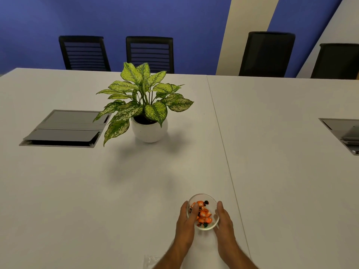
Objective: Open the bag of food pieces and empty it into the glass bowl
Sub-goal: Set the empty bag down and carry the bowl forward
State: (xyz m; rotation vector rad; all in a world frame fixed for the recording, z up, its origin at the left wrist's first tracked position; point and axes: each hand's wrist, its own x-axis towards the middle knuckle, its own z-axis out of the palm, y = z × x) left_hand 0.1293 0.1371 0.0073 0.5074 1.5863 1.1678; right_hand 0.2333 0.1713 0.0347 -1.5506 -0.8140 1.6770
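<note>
A small glass bowl (210, 199) stands on the white table near the front edge, holding several orange wrapped food pieces (204, 213). My left hand (186, 224) grips the bowl's left side, with the thumb over the rim. My right hand (223, 220) cups the bowl's right side. A clear, crumpled plastic bag (150, 261) lies flat on the table at the bottom edge, left of my left forearm and partly hidden by it.
A potted plant (148, 129) in a round white pot stands mid-table. Grey cable hatches sit at the left (64, 129) and far right (345, 134). A table seam (225, 152) runs just right of the bowl. Black chairs (149, 53) line the far side.
</note>
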